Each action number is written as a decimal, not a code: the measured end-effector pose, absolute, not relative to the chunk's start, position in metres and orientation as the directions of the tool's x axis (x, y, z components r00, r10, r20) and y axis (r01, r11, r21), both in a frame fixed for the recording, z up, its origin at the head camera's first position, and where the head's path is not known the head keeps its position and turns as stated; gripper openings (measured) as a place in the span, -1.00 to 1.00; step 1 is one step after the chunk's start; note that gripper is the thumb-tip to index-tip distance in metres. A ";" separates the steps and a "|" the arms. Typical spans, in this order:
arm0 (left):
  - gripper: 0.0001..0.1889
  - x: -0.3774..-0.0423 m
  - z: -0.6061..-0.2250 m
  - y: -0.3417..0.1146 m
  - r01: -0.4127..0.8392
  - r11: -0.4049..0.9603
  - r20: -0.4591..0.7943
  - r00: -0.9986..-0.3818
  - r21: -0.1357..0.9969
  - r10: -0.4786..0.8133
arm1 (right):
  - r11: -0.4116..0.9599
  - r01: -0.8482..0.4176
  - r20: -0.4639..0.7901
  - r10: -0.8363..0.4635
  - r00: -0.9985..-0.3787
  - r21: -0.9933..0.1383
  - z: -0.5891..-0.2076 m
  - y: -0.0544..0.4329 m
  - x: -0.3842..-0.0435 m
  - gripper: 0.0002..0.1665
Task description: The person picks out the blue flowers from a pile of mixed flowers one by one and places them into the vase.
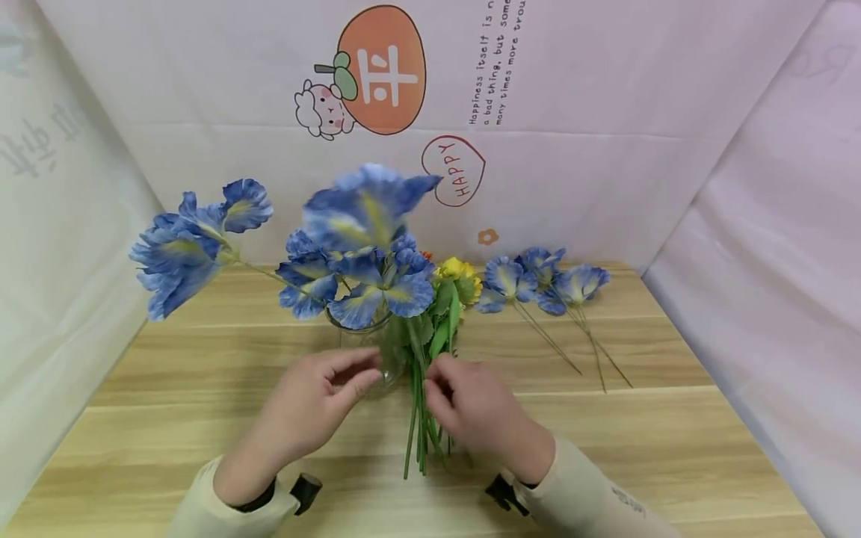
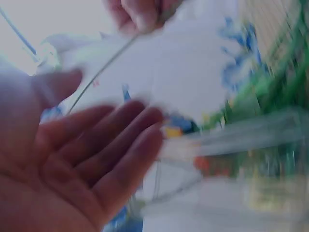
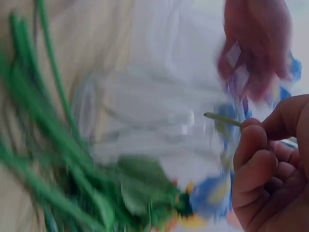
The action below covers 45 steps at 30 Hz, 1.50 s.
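My right hand (image 1: 474, 403) pinches the thin stem (image 3: 224, 118) of a blue iris between thumb and fingertips; the cut end sticks out past the fingers. Its blue and yellow bloom (image 1: 370, 209), blurred, rises above the other flowers. Left of it, my left hand (image 1: 312, 403) holds nothing; its fingers stretch loosely apart in the left wrist view, near the pinched stem. Behind the hands stands a clear glass vase (image 1: 350, 351), with blue irises (image 1: 383, 288) at its mouth and one iris (image 1: 178, 261) leaning far out to the left.
A bunch of green stems (image 1: 417, 426) with yellow flowers (image 1: 460, 276) lies just right of the vase. Several loose blue irises (image 1: 511, 280) lie on the wooden table (image 1: 673, 463) at the back right. A white printed cloth (image 1: 572, 187) hangs behind and at both sides.
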<state>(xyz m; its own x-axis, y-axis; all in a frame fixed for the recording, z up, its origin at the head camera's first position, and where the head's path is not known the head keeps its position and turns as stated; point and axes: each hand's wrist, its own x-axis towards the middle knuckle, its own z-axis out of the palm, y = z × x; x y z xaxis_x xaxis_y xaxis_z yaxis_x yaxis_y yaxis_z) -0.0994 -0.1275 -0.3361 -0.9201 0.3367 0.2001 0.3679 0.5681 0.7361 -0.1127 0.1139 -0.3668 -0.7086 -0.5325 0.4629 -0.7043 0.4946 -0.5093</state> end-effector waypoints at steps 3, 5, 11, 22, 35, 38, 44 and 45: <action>-0.63 -0.098 -0.331 -0.120 0.369 0.370 0.299 -0.925 0.853 0.234 | 0.406 -0.752 0.460 -0.609 -0.646 -0.519 -0.367 0.099 -0.110 -0.88; -0.70 -0.096 -0.328 -0.117 0.349 0.259 0.313 -0.934 0.901 0.170 | 0.366 -0.781 0.468 -0.644 -0.605 -0.506 -0.368 0.092 -0.109 -0.85; -0.90 -0.096 -0.324 -0.116 0.371 0.134 0.365 -0.929 0.919 0.070 | 0.333 -0.798 0.463 -0.675 -0.574 -0.503 -0.367 0.088 -0.116 -0.87; -0.90 -0.108 -0.302 -0.136 0.510 0.244 0.540 -0.838 0.825 -0.073 | 0.499 -0.445 0.197 -0.473 -0.859 -0.744 -0.380 0.083 -0.162 -0.08; -0.86 -0.125 -0.280 -0.127 0.641 0.189 0.668 -0.703 0.743 -0.242 | 0.435 -0.305 0.142 -0.367 -0.919 -0.847 -0.389 0.043 -0.191 0.31; -0.87 -0.128 -0.281 -0.125 0.677 0.183 0.699 -0.664 0.713 -0.266 | 0.455 -0.313 0.154 -0.353 -0.923 -0.834 -0.391 0.038 -0.194 0.29; -0.88 -0.129 -0.285 -0.126 0.744 0.099 0.735 -0.614 0.660 -0.287 | 0.472 -0.343 0.166 -0.377 -0.911 -0.812 -0.397 0.035 -0.191 0.25; -0.88 -0.129 -0.286 -0.126 0.744 0.100 0.736 -0.618 0.661 -0.276 | 0.473 -0.345 0.167 -0.378 -0.911 -0.810 -0.397 0.035 -0.191 0.26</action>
